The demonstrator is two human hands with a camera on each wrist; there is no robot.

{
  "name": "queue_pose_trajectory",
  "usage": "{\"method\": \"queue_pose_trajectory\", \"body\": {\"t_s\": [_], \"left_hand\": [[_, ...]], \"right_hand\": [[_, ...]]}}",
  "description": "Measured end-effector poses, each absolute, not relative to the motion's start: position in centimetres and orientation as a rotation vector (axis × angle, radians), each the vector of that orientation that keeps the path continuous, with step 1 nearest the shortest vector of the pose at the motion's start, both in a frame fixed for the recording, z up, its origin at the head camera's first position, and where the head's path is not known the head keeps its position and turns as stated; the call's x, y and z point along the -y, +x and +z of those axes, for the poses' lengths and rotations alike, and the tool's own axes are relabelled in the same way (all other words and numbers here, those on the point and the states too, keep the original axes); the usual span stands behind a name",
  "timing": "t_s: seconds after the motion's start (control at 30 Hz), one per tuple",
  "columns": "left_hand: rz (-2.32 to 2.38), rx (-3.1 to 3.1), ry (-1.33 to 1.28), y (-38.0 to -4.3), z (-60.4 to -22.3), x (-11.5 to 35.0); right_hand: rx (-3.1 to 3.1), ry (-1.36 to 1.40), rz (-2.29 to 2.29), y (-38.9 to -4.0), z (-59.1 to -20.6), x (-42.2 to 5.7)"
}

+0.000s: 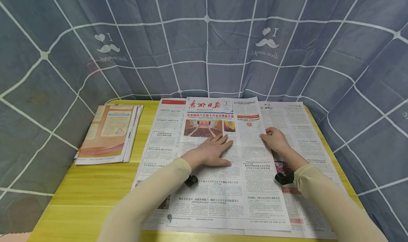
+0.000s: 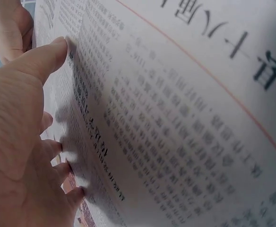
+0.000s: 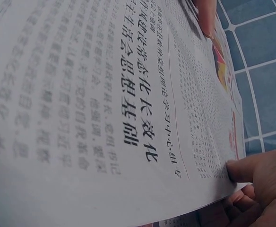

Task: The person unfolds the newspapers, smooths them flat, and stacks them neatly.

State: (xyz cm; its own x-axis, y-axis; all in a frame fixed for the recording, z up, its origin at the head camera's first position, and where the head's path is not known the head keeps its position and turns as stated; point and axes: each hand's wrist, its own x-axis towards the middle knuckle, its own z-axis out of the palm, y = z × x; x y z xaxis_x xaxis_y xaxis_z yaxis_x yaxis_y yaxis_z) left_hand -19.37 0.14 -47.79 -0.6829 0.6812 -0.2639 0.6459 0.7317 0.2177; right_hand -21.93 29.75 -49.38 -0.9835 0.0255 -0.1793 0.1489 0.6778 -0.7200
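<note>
A folded newspaper (image 1: 204,171) with a red masthead lies over a wider opened newspaper (image 1: 160,143), which shows on both sides of it. My left hand (image 1: 211,151) rests on the middle of the top newspaper, below its photos, with fingers spread. At the right edge of that newspaper, my right hand (image 1: 276,141) pinches the paper. In the right wrist view, the right hand (image 3: 270,184) has its thumb on top and its fingers under the edge. The left wrist view shows the left hand's thumb (image 2: 46,59) and fingertips against the printed page.
A small stack of booklets (image 1: 108,134) with an orange-brown cover sits at the left on the yellow table (image 1: 76,196). Grey-blue curtain (image 1: 191,47) with white grid lines surrounds the table at the back and sides. Each wrist carries a dark band.
</note>
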Motion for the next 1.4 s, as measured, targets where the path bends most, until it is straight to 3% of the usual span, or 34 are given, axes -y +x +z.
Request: {"method": "queue_pose_trajectory", "body": {"t_s": [0.5, 0.93, 1.2, 1.4], "left_hand": [[0.137, -2.595, 0.997, -19.3, -47.9, -0.5], [0.094, -2.594, 1.019, -19.3, -47.9, -0.4], [0.099, -2.596, 0.988, -19.2, -47.8, -0.7], [0.087, -2.597, 0.971, -19.0, -47.6, -1.0]], "right_hand": [[-2.671, 0.200, -1.258, -21.8, -49.2, -30.0], [-2.296, 0.113, -1.752, -19.3, -48.3, -30.8], [-2.234, -0.084, -1.763, -18.2, -49.0, -30.9], [-2.297, -0.027, -1.693, -17.4, -48.8, -30.5]]}}
